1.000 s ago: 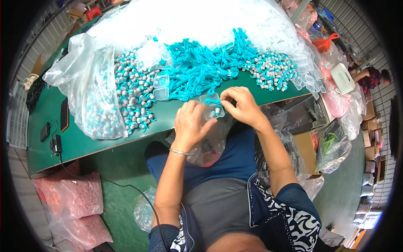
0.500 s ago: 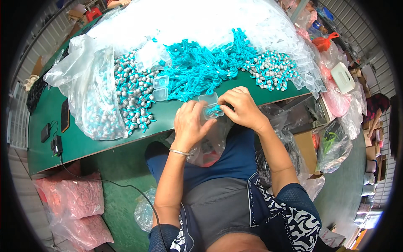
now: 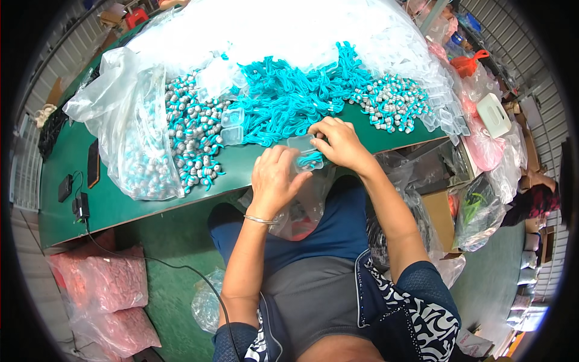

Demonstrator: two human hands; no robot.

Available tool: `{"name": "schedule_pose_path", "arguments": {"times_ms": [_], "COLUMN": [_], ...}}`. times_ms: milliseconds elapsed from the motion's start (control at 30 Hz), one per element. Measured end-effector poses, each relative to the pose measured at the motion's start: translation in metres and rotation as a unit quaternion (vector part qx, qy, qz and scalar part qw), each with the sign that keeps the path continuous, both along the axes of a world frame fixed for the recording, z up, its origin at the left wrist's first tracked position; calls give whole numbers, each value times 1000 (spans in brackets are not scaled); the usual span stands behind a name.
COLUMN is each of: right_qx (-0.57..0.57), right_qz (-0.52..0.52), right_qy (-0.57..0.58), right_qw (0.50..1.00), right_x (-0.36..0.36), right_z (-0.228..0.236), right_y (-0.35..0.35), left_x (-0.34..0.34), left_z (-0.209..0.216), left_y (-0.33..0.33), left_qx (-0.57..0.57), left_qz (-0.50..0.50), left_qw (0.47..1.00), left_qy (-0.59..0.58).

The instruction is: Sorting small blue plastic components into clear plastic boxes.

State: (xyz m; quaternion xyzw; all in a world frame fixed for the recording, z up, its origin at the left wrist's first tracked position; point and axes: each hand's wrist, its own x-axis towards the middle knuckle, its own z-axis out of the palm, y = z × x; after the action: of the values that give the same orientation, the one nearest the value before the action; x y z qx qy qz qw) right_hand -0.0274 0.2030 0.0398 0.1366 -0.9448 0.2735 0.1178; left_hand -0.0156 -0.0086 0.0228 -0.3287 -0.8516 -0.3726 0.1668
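At the table's front edge my left hand (image 3: 272, 181) grips a small clear plastic box (image 3: 318, 165) by its left side, fingers behind and thumb in front. Its lid (image 3: 300, 143) stands open on the far side. Inside lies a bundle of teal cord (image 3: 309, 160). My right hand (image 3: 341, 143) has its fingers curled and pinched at the lid's right edge; the fingertips partly hide that edge. Just beyond is a heap of teal looped cords (image 3: 289, 102). Two clear boxes (image 3: 231, 134) lie left of it.
Grey-and-teal striped beads or small figures lie in piles left (image 3: 196, 133) and right (image 3: 392, 102), beside a clear bag (image 3: 142, 151) of more. Clear boxes (image 3: 446, 114) heap the far side. A phone (image 3: 93, 164) and a cable (image 3: 163, 260) are at left; pink bags (image 3: 120, 283) stand below.
My right hand has moved from the box's inside up to the lid's edge. My left hand keeps its hold, and the box has shifted slightly right. A person at far right has moved.
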Motion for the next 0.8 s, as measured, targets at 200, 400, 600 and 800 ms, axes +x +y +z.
{"name": "schedule_pose_path", "arguments": {"times_ms": [200,400,600,800], "right_qx": [-170,-207,-143,-53], "right_qz": [61,136,181,130], "right_qy": [-41,-41,36,166], "right_qw": [983,968,972,976], "right_x": [3,18,27,43], "right_z": [4,-3,-1,-18], "right_y": [6,20,20,4], "left_x": [1,0,1,0], "left_z": [-1,7,5,-2], "left_y": [3,3,0,4], "left_qx": [26,-12,-28,4], "left_qz": [24,6,-1,11], "left_qw": [998,999,999,1000], "left_qy": [-46,-31,-38,29]}}
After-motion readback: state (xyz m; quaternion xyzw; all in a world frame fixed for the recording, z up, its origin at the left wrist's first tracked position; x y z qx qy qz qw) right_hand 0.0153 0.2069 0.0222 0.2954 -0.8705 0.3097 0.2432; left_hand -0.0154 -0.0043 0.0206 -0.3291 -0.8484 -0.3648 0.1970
